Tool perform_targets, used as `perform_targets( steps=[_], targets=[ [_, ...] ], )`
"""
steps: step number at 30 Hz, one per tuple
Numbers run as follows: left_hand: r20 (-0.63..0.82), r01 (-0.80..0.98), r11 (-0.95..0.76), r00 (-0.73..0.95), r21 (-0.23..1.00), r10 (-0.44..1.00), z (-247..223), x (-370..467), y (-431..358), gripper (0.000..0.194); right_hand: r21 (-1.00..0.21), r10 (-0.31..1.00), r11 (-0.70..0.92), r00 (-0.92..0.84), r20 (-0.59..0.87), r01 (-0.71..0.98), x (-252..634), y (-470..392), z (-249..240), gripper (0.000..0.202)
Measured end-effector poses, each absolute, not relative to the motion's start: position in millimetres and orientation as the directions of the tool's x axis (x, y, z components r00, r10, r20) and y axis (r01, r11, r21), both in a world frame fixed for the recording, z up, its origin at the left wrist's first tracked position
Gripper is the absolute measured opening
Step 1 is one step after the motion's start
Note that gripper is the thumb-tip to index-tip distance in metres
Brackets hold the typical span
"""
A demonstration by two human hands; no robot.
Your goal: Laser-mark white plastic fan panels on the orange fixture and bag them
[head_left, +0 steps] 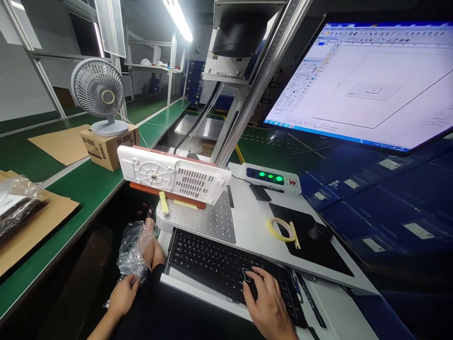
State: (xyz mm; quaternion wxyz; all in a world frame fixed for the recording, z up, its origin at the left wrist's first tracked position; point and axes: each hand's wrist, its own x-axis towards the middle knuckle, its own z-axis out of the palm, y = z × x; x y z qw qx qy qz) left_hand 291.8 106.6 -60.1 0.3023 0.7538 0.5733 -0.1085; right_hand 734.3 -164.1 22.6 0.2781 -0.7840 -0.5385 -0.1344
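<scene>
Right fingers apparently touch keyboard.

A factory workshop floor, lit by a ceiling tube at eleven o'clock: a long green counter runs from eight toward eleven, a frame-mounted machine head looms at twelve, and labelled blue bins stand stacked at three.
</scene>
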Motion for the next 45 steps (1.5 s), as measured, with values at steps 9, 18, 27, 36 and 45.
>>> perform_targets(
  steps=[9,18,27,36,45],
  targets=[
    [-0.516,0.925,-0.137,0.315,0.354,0.796,-61.4,292.5,106.2,0.039,-0.283,0.759,-0.274,0.388,0.523,0.919,735.6,-163.8,20.0,0.026],
    [-0.509,0.932,-0.145,0.307,0.333,0.804,-66.4,290.2,105.3,0.041,-0.296,0.772,-0.299,0.412,0.484,0.907,737.9,-166.3,13.6,0.027],
    [-0.508,0.923,-0.125,0.309,0.364,0.804,-66.5,290.6,106.3,0.039,-0.304,0.763,-0.296,0.416,0.495,0.905,737.2,-165.8,12.0,0.029],
    [-0.507,0.921,-0.116,0.306,0.371,0.806,-67.1,289.1,105.8,0.038,-0.304,0.762,-0.300,0.419,0.493,0.904,737.5,-165.0,12.5,0.031],
    [-0.518,0.928,-0.118,0.299,0.354,0.801,-60.1,291.7,105.4,0.039,-0.296,0.759,-0.298,0.413,0.504,0.908,736.4,-163.8,15.8,0.031]
  ],
)
